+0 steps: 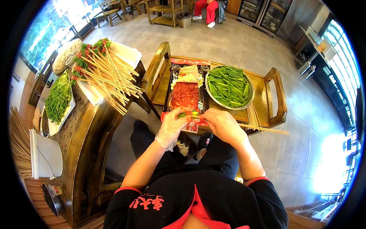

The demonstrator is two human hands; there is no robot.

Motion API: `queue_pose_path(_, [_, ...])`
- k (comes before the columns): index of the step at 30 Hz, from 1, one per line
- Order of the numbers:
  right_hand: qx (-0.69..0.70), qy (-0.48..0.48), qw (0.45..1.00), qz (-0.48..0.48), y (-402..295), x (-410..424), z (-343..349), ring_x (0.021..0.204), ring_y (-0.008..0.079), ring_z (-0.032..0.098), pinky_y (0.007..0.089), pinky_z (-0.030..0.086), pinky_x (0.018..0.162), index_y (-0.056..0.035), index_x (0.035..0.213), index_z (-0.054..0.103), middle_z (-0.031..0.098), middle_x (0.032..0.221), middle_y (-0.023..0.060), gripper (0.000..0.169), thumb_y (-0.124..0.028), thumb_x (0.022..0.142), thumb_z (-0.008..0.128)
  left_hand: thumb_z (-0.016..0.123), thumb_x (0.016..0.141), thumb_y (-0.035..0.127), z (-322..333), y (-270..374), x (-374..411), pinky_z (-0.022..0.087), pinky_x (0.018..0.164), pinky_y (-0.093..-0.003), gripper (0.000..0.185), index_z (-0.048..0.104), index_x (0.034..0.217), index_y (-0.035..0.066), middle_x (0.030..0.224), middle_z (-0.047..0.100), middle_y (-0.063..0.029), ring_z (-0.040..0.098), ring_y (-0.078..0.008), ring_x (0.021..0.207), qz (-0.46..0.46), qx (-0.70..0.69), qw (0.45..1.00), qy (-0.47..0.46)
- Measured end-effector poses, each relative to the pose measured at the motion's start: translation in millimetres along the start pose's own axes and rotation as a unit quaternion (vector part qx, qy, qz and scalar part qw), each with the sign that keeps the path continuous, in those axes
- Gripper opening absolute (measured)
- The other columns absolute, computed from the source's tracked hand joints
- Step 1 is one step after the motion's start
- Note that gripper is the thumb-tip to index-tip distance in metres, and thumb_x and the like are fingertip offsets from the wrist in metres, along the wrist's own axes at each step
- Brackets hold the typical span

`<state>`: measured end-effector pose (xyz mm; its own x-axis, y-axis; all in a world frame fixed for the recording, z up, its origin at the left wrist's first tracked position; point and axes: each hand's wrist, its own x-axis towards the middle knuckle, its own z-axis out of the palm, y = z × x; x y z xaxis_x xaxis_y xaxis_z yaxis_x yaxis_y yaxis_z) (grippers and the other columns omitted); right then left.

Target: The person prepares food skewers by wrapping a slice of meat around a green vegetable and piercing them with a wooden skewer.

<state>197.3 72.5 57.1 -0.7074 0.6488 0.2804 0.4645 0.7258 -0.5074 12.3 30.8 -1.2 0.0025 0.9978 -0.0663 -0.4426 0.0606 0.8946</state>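
Note:
In a clear plastic glove, my left hand [171, 123] pinches a small bundle of cut green stalks [195, 113]. My bare right hand [223, 123] grips a bamboo skewer [264, 129], whose long end sticks out to the right. The skewer's other end meets the bundle between my fingertips; its very tip is hidden. Just beyond my hands lies an opened printed package of red, moist sliced meat [185, 94]. To its right, a round steel bowl [252, 96] holds many cut green stalks [228, 86]. Loose bamboo skewers [252, 114] lie partly under the bowl.
A wooden stand with raised side handles [276, 97] bears the package and bowl. On the left counter [77, 143] are a white tray [125, 54] of filled skewers, a plate of leafy greens [59, 100] and a white bucket [47, 154]. A seated person [206, 10] is beyond.

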Motion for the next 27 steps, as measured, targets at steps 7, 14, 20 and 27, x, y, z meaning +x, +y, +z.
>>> queue_pose_path(7, [0.055,0.083,0.995,-0.003,3,-5,6,0.076,0.0337,0.056,0.0376,0.046,0.066,0.0006,0.086,0.059,0.057,0.080,0.0149,0.010,-0.003,0.077,0.057,0.051,0.083,-0.004,-2,6,7,0.052,0.071,-0.0261,0.018,0.053,0.101,-0.002,0.098,0.060,-0.0123,0.061,-0.0153,0.081,-0.022,-0.061,0.994,0.091])
queue_pose_path(14, [0.049,0.115,0.992,-0.006,6,-8,19,0.073,0.0335,0.056,0.0388,0.046,0.062,-0.0004,0.084,0.058,0.056,0.078,0.0137,0.007,-0.005,0.079,0.056,0.049,0.085,-0.002,1,5,5,0.050,0.077,-0.0236,0.025,0.051,0.110,-0.002,0.104,0.058,-0.0102,0.060,-0.0150,0.085,0.012,-0.074,0.993,0.091])
queue_pose_path(20, [0.082,0.095,0.992,0.012,5,-7,25,0.076,0.0359,0.055,0.0393,0.046,0.066,0.0014,0.085,0.057,0.056,0.081,0.0160,0.009,-0.005,0.080,0.054,0.045,0.086,-0.002,9,7,4,0.049,0.081,-0.0279,0.029,0.047,0.114,-0.005,0.107,0.057,-0.0147,0.060,-0.0224,0.093,0.036,-0.092,0.992,0.076])
queue_pose_path(27, [0.136,0.080,0.987,0.013,4,-4,28,0.077,0.0365,0.055,0.0386,0.045,0.067,0.0024,0.085,0.057,0.057,0.081,0.0168,0.009,-0.004,0.079,0.056,0.044,0.086,-0.003,13,6,4,0.049,0.083,-0.0312,0.030,0.045,0.116,-0.006,0.107,0.056,-0.0165,0.060,-0.0249,0.094,0.064,-0.070,0.993,0.073])
